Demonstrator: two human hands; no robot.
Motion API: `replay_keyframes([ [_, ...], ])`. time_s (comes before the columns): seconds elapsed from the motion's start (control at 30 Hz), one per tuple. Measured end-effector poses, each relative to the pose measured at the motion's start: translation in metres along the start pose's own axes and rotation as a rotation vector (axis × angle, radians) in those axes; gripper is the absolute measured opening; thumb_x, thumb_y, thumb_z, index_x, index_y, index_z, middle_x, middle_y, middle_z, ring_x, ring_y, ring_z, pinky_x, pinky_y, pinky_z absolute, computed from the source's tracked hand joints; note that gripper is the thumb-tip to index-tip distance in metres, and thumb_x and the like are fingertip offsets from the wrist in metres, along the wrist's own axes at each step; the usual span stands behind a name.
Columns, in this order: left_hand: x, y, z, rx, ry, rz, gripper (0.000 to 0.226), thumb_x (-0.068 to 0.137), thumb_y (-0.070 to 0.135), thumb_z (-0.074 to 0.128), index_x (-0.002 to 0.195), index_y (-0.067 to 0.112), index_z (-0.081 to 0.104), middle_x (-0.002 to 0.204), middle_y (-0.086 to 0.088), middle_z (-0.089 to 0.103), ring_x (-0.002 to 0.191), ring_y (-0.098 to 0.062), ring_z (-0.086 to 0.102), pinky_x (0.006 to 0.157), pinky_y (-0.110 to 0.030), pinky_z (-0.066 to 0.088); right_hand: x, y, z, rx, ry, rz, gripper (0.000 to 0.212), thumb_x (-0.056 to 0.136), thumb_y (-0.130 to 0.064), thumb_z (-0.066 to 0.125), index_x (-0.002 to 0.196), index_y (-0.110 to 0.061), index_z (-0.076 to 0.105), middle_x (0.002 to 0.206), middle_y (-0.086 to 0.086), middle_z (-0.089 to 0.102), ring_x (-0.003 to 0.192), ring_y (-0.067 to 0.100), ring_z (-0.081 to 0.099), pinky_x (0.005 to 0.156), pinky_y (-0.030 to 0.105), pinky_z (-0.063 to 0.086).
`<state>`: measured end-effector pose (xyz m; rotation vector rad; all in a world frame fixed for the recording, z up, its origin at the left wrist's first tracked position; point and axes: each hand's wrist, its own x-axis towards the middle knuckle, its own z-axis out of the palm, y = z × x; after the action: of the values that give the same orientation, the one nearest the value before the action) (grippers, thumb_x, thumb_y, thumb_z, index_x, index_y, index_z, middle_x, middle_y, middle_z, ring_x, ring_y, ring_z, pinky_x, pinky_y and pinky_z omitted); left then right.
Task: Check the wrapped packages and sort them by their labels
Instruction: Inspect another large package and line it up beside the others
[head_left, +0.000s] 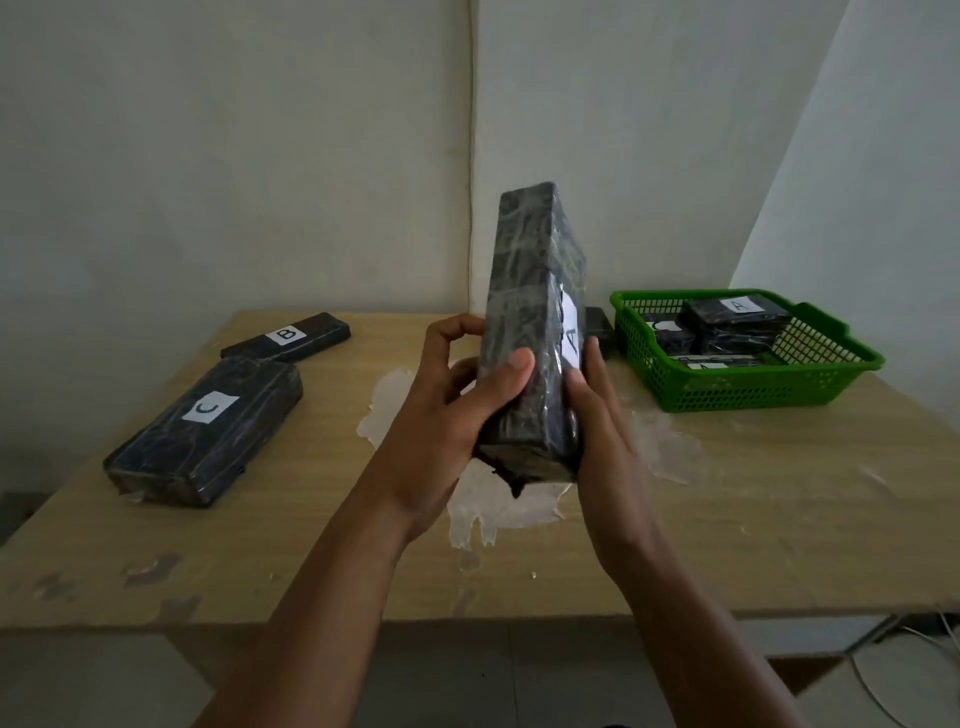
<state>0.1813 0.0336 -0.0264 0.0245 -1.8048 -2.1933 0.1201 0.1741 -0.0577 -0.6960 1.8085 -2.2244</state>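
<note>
Head view: a black wrapped package is held upright above the middle of the wooden table, lifted clear of the surface. It is grasped near its lower end by both hands. The left hand is curled round the near side, thumb laid across the broad face; the right hand is pressed along the far side with fingers reaching up beside the label. A white label reading "A" is seen edge-on along the narrow right face. The bottom corner is partly hidden by the palms, and torn wrap is seen hanging there.

To the right, a green basket is set near the table's back right edge; inside it, more black packages are stacked, one marked "A" on top, the others' labels too cut off to be read. A small dark object behind the held package, just beside the basket, cannot be made out.

To the left, well apart, a package marked "C" is laid flat near the left edge, and a slimmer one marked "B" behind it. Pale worn patches are seen on the tabletop under the hands. Open surface is left across the front.
</note>
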Motion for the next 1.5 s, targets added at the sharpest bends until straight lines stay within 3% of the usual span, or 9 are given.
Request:
replay_keyframes([
  [0.13, -0.001, -0.003, -0.004, 0.145, -0.033, 0.046, 0.051, 0.082, 0.036, 0.082, 0.123, 0.035, 0.051, 0.128, 0.001, 0.071, 0.112, -0.025, 0.074, 0.077, -0.037, 0.064, 0.004, -0.001, -0.001, -0.143, 0.055, -0.133, 0.047, 0.113, -0.025, 0.041, 0.153, -0.049, 0.04, 0.146, -0.016, 0.049, 0.131, 0.001, 0.056, 0.092, 0.018, 0.058],
  [0.27, 0.0, -0.014, -0.011, 0.324, -0.049, 0.082, 0.075, 0.074, 0.032, 0.091, 0.134, 0.048, 0.048, 0.132, 0.014, 0.064, 0.127, -0.008, 0.063, 0.102, -0.047, 0.059, 0.009, -0.014, 0.0, -0.132, 0.041, -0.138, 0.065, 0.098, -0.055, 0.047, 0.16, -0.053, 0.03, 0.16, -0.017, 0.046, 0.141, 0.002, 0.051, 0.108, 0.034, 0.054],
  [0.5, 0.007, -0.006, -0.002, 0.231, 0.042, 0.045, 0.054, 0.082, 0.066, 0.075, 0.13, 0.049, 0.054, 0.137, 0.009, 0.061, 0.129, -0.016, 0.063, 0.105, -0.048, 0.055, 0.009, -0.015, 0.005, -0.242, 0.051, -0.229, 0.065, 0.095, -0.052, 0.059, 0.157, -0.053, 0.039, 0.142, -0.007, 0.058, 0.12, 0.013, 0.067, 0.091, 0.035, 0.064],
  [0.63, 0.011, 0.001, 0.001, 0.133, 0.068, 0.028, 0.048, 0.088, 0.051, 0.077, 0.122, 0.026, 0.054, 0.132, -0.005, 0.066, 0.107, -0.019, 0.076, 0.085, -0.038, 0.062, 0.005, -0.01, 0.008, -0.242, 0.065, -0.222, 0.048, 0.104, -0.043, 0.063, 0.148, -0.054, 0.049, 0.138, -0.012, 0.063, 0.123, 0.01, 0.066, 0.098, 0.042, 0.061],
  [0.8, 0.009, -0.005, 0.0, 0.127, 0.014, -0.031, 0.047, 0.084, 0.042, 0.064, 0.129, 0.035, 0.051, 0.12, -0.005, 0.073, 0.109, -0.023, 0.075, 0.1, -0.059, 0.057, 0.014, -0.021, 0.009, -0.166, 0.111, -0.241, 0.041, 0.089, -0.053, 0.066, 0.123, -0.031, 0.057, 0.133, 0.001, 0.063, 0.123, 0.007, 0.063, 0.096, 0.039, 0.057],
  [0.97, 0.008, 0.004, 0.011, 0.188, 0.014, -0.09, 0.073, 0.082, 0.08, 0.052, 0.141, 0.038, 0.056, 0.13, 0.005, 0.072, 0.115, -0.015, 0.073, 0.1, -0.053, 0.058, 0.009, -0.018, 0.007, -0.128, -0.005, -0.212, 0.071, 0.083, -0.052, 0.066, 0.15, -0.051, 0.045, 0.148, -0.009, 0.054, 0.131, 0.008, 0.06, 0.091, 0.027, 0.06],
  [1.2, 0.003, 0.01, 0.018, 0.238, 0.056, -0.048, 0.061, 0.084, 0.072, 0.053, 0.13, 0.032, 0.062, 0.114, 0.009, 0.077, 0.1, -0.005, 0.076, 0.078, -0.033, 0.06, 0.011, -0.02, 0.011, -0.137, 0.092, -0.224, 0.053, 0.086, -0.064, 0.064, 0.134, -0.042, 0.059, 0.14, 0.0, 0.06, 0.121, 0.03, 0.068, 0.094, 0.053, 0.062],
  [1.33, 0.002, 0.008, 0.022, 0.25, 0.113, 0.02, 0.044, 0.096, 0.061, 0.057, 0.122, 0.027, 0.065, 0.106, 0.005, 0.078, 0.097, -0.008, 0.076, 0.079, -0.032, 0.059, 0.009, -0.024, 0.013, -0.078, 0.104, -0.242, 0.044, 0.09, -0.051, 0.064, 0.129, -0.031, 0.062, 0.132, 0.003, 0.063, 0.116, 0.027, 0.069, 0.081, 0.032, 0.06],
  [1.5, 0.003, 0.001, 0.019, 0.303, 0.1, 0.042, 0.064, 0.081, 0.079, 0.056, 0.132, 0.042, 0.062, 0.119, 0.005, 0.076, 0.107, -0.01, 0.075, 0.093, -0.044, 0.063, 0.008, -0.029, 0.011, 0.07, 0.089, -0.208, 0.021, 0.107, -0.021, 0.059, 0.127, -0.026, 0.063, 0.109, -0.009, 0.072, 0.093, 0.006, 0.074, 0.072, 0.021, 0.058],
])
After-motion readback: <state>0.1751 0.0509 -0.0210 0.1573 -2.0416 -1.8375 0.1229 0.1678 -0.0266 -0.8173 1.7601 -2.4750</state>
